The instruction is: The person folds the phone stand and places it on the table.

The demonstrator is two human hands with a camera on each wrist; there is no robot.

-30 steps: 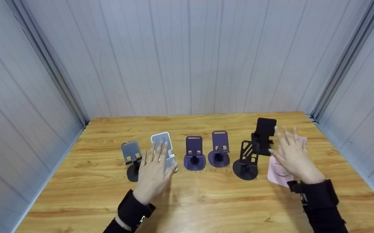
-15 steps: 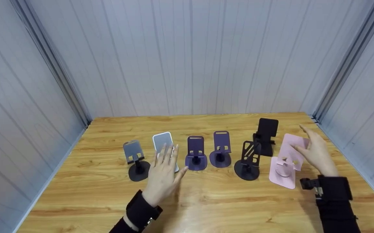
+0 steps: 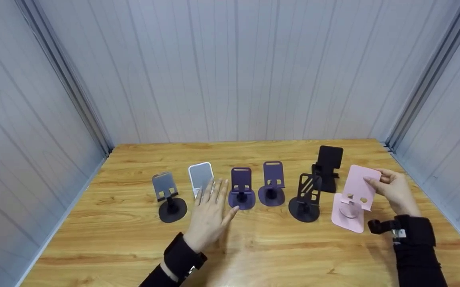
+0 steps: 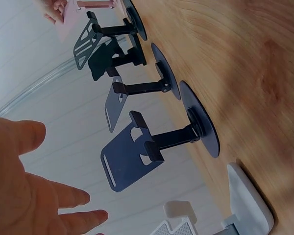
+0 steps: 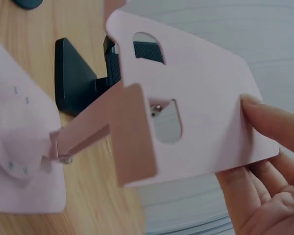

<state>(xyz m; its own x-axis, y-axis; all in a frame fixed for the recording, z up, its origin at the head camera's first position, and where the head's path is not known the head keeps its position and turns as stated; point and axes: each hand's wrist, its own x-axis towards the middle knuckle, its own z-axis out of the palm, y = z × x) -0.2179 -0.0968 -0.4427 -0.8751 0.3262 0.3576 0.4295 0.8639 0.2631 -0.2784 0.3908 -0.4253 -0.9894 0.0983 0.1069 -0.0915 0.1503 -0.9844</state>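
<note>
**A:** Biggest thing first: a wooden table [image 3: 253, 255] boxed in by pale grey panel walls [image 3: 233, 71] on three sides. Beyond the hands runs a row of phone stands.

**B:** Which one's being handled?

**A:** The pink phone stand [image 3: 353, 199]. The right hand [image 3: 393, 191] pinches the top corner of its plate, thumb in front and fingers behind, with the square pink base on the table just below the hand. The right wrist view [image 5: 186, 117] shows what the head view doesn't: the cut-out slots in the plate, the folded arm and the hinge down at the base, plus a black block stand [image 5: 76, 81] right behind it.

**B:** And the left?

**A:** The left hand [image 3: 212, 215] is flat, fingers spread, holding nothing, over the table in front of the white stand [image 3: 200, 175] and just left of a dark purple stand [image 3: 241, 193]. Its wrist camera gets the round-based stands side-on, so you see their stems [image 4: 174, 137]; from the head they're just plates. Further off the left hand: a grey stand [image 3: 168, 197], and to its right a second purple one [image 3: 271, 185] and a black slotted stand [image 3: 305, 197].
</note>
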